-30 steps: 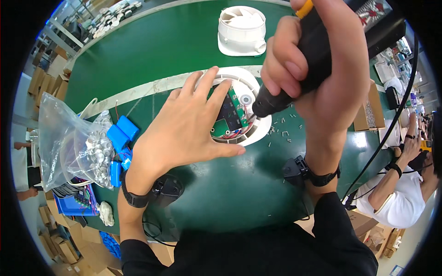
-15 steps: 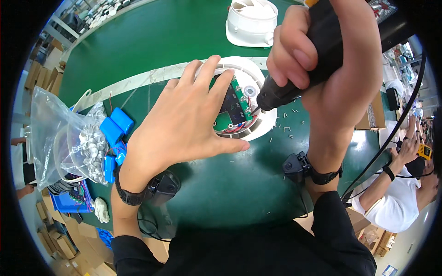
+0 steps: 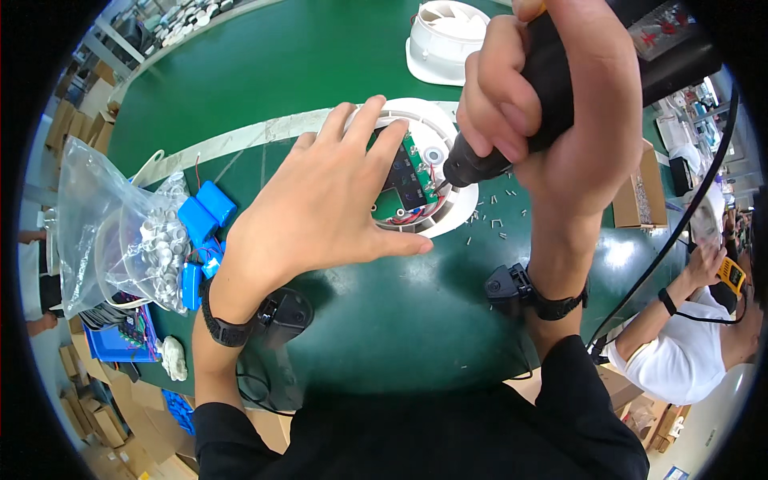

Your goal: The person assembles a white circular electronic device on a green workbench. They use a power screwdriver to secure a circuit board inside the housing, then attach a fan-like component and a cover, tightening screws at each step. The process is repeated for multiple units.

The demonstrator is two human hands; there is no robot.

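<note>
My left hand [image 3: 320,192] lies spread over a round white plastic housing [image 3: 460,210], its fingers stretched across the far side and the thumb out to the right. Inside the housing sits a green circuit board [image 3: 410,152] with a black panel [image 3: 410,186] and red wires, partly covered by that hand. My right hand [image 3: 552,104] is wrapped round a black electric screwdriver [image 3: 552,68]. Its tilted bit points down at the board's right edge, by the wires; whether it touches a screw is too small to tell.
Loose screws [image 3: 496,224] lie right of the housing. Blue battery packs [image 3: 206,210], a clear bag of white round parts [image 3: 120,240] and a blue tray [image 3: 112,344] are at left. A white fan unit [image 3: 448,48] stands at the back; a cardboard box [image 3: 640,196] and a co-worker [image 3: 676,344] are right.
My right hand and the screwdriver have shifted slightly left, the bit staying at the board's right edge. My left hand keeps its place on the housing. The view has shifted a little.
</note>
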